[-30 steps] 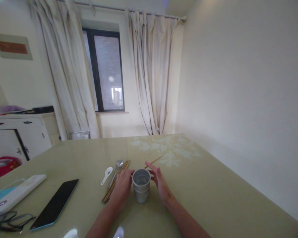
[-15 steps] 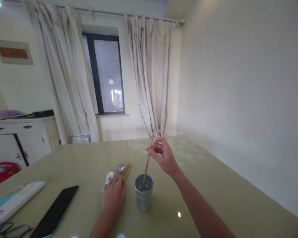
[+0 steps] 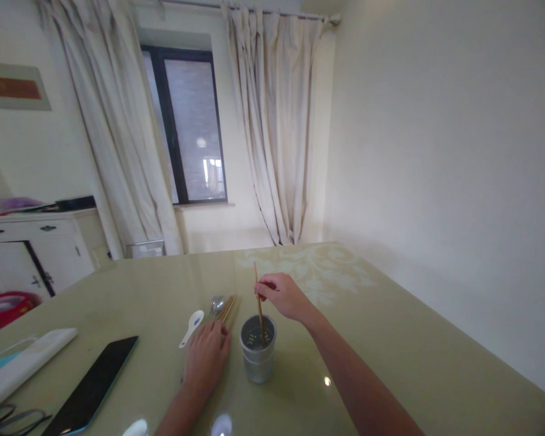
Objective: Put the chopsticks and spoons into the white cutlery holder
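Note:
A metal utensil holder (image 3: 258,369) with a perforated bottom stands upright on the table. My right hand (image 3: 279,293) pinches a chopstick (image 3: 260,318) near its upper end. The chopstick's lower part is inside the holder. To the left of the holder, my left hand (image 3: 206,354) rests palm down, its fingers lying over the near ends of several wooden chopsticks (image 3: 227,307) and metal spoons (image 3: 217,304). Those ends are hidden under the hand. A white spoon (image 3: 193,327) lies just left of the left hand's fingers.
On the left of the glossy table (image 3: 345,363) lie a dark phone or tablet (image 3: 93,387), a long white object (image 3: 31,363) and glasses (image 3: 16,419). A wall rises along the table's right side. Curtains (image 3: 277,121) hang beyond the far edge.
My right hand has come down and left, and the chopstick stands more upright, deeper in the holder. My left hand has shifted slightly away from the white spoon. The view has tilted down a little.

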`<control>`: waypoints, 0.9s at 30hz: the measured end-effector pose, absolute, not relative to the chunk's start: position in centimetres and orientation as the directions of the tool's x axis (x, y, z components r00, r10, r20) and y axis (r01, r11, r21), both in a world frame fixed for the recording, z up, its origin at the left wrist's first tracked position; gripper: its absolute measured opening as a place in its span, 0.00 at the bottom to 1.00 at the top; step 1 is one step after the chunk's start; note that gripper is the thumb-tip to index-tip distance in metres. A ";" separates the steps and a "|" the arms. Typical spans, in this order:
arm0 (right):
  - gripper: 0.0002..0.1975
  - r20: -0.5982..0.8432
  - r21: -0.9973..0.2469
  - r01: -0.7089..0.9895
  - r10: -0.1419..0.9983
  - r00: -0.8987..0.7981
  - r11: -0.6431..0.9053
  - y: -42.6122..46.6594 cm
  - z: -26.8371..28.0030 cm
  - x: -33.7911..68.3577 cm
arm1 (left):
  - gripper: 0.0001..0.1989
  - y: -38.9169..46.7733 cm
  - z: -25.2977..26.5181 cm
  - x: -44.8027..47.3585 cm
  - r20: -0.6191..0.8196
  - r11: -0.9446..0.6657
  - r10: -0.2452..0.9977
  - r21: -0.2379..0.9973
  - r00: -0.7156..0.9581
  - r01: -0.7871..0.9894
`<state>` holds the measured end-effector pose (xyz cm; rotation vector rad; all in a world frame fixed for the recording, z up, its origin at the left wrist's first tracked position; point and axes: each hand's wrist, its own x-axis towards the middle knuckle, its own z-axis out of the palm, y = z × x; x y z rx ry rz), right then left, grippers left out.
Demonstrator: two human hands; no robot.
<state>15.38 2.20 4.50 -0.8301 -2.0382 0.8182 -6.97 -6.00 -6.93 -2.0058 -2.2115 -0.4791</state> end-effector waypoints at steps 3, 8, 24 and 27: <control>0.18 0.362 -0.773 0.308 0.784 -0.505 0.555 2.4 4.2 15.3 | 0.11 -5.9 -7.4 -6.9 0.297 -0.002 0.952 0.246 -0.073 0.969; 0.24 0.211 -0.896 0.250 0.848 -0.487 0.366 3.7 2.6 15.4 | 0.13 -5.5 -8.2 -6.9 0.388 -0.069 0.912 0.459 -0.130 0.886; 0.19 0.334 -0.939 0.035 0.933 -0.132 0.341 4.4 2.1 14.9 | 0.21 -5.4 -6.9 -6.3 0.453 -0.168 0.865 0.666 -0.215 0.727; 0.18 0.475 -0.880 0.044 0.876 0.082 0.473 4.2 5.2 18.1 | 0.18 -5.7 -6.8 -7.5 0.420 -0.003 0.887 0.423 -0.193 0.906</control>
